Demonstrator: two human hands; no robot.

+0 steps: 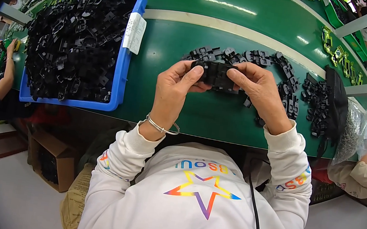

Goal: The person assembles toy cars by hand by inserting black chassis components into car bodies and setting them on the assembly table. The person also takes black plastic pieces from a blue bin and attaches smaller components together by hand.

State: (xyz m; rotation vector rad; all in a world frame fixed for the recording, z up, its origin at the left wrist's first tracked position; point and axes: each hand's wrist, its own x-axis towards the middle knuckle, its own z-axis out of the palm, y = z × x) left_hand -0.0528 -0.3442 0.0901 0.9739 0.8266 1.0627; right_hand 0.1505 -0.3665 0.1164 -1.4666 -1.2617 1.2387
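Between my two hands, above the green tabletop [166,36], is a black molded plastic part [217,75]. My left hand [178,78] pinches its left end between thumb and fingers. On its right end, my right hand [258,88] grips it the same way. The fingers cover both ends, so its full shape is hidden. Just beyond and to the right of my hands, similar black plastic parts [289,75] lie in a curved row on the table.
At left stands a blue crate [124,67] heaped with black parts, a paper label [134,33] on its side. Further right lie more black parts [314,103], a black pouch [335,99] and a clear plastic bag [356,131]. A cardboard box [61,167] sits below. Other people work on both sides.
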